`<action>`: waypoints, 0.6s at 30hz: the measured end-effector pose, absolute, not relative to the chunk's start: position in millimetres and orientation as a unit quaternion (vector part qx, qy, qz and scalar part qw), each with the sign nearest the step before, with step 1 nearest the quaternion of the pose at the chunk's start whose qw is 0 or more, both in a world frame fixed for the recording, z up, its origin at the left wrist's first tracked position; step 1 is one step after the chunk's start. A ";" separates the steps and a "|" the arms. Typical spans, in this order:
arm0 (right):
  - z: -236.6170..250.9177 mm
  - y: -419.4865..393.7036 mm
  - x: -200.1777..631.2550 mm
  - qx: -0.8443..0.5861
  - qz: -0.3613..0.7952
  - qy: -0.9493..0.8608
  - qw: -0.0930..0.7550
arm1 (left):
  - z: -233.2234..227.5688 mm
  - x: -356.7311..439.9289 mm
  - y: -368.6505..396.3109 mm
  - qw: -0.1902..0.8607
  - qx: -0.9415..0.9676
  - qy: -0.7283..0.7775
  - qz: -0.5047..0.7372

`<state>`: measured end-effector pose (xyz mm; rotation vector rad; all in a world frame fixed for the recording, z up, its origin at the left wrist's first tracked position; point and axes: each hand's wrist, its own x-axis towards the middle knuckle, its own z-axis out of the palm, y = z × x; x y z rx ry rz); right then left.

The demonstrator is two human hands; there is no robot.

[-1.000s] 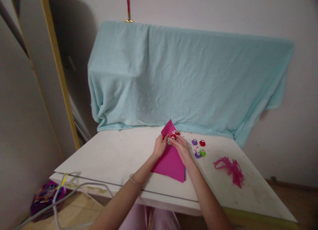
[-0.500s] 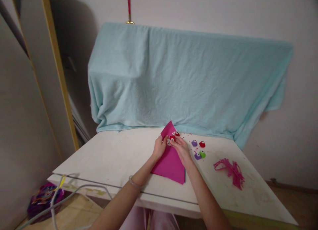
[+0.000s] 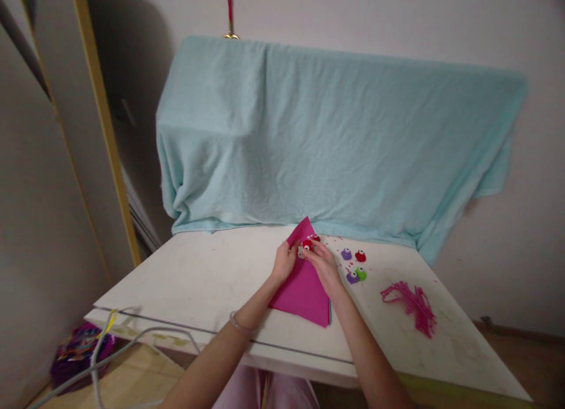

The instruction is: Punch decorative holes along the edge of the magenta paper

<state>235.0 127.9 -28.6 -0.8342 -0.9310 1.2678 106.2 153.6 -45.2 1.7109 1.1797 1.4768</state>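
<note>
Two hands [image 3: 304, 262] on one red punch [image 3: 307, 244] — pink paper [image 3: 304, 288]

Both hands [image 3: 304, 262] press red punch [image 3: 307, 244] onto pink paper [image 3: 304, 291].

A small red punch [image 3: 307, 243] with a white spot on top sat on the far edge of a magenta sheet of paper [image 3: 303, 288]. The sheet lay flat on the white table [image 3: 198, 279], its far corner lifted and pointing away, another sheet's blue edge showing underneath.
</note>
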 end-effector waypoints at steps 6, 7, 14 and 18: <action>-29.8 130.7 233.0 -0.373 0.562 -0.386 0.630 | -42.4 106.9 151.9 0.301 0.630 0.458 0.551; -29.8 130.7 232.6 -0.376 0.561 -0.386 0.629 | -42.1 107.1 151.7 0.303 0.626 0.459 0.553; -29.0 128.9 232.2 -0.377 0.547 -0.410 0.625 | -41.8 107.3 151.7 0.307 0.624 0.450 0.560; -32.1 130.1 233.4 -0.376 0.541 -0.415 0.627 | -41.8 106.4 152.8 0.300 0.636 0.438 0.560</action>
